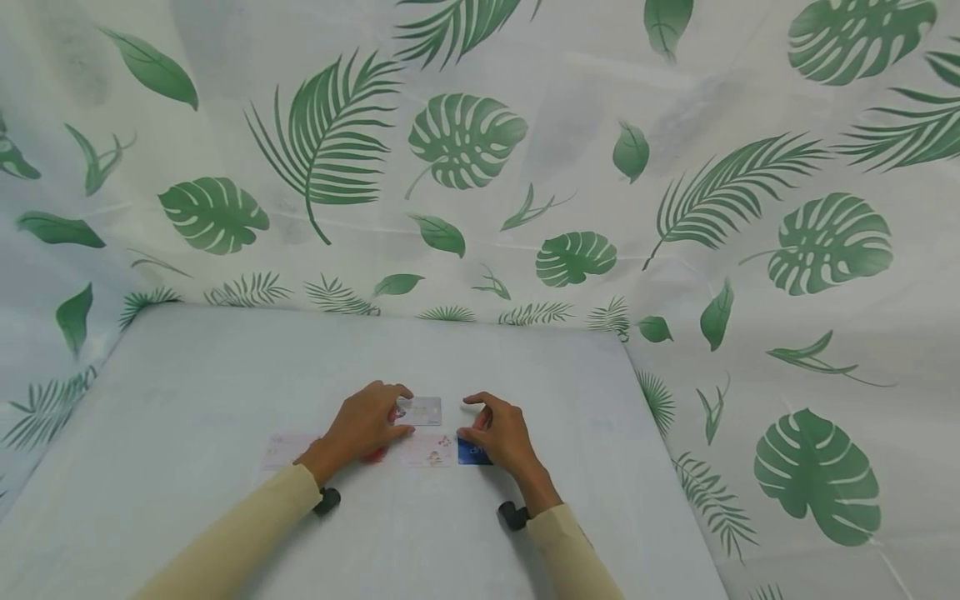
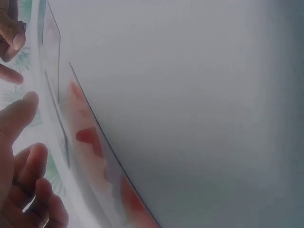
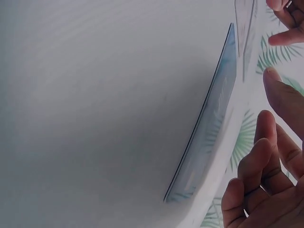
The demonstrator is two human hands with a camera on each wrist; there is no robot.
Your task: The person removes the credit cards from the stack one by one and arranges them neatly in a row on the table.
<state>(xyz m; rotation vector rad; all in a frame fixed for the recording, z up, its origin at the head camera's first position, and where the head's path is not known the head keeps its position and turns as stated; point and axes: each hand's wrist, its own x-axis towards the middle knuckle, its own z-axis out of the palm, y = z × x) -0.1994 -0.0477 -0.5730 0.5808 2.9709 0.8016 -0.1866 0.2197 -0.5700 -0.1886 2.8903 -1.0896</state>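
Head view: left hand (image 1: 367,423) left of centre, thumb and index fingers spread apart at the left end of a silver-grey card (image 1: 424,411), near the middle of the frame; contact cannot be told. Right hand (image 1: 508,435) just right, fingers parted and loosely bent, thumb over a blue card (image 1: 476,451); no hold seen. Lower row on the white table (image 1: 420,533), left to right: pale pink card (image 1: 285,450), red-patterned card (image 1: 374,456) mostly beneath the left hand, white flower-print card (image 1: 427,451), blue card. No container noted; cards lie straight on the table.

Left wrist view: left hand lower left, fingers loose and apart, gripping nothing visible. Red-patterned card flat, centre left to bottom.

Right wrist view: right hand lower right, fingers part-curled, nothing held; blue card flat, centre right.

Handling, as judged: take the silver-grey card by opposite long edges, press lightly, slide level; keep wrists high so neighbouring cards do not drag.
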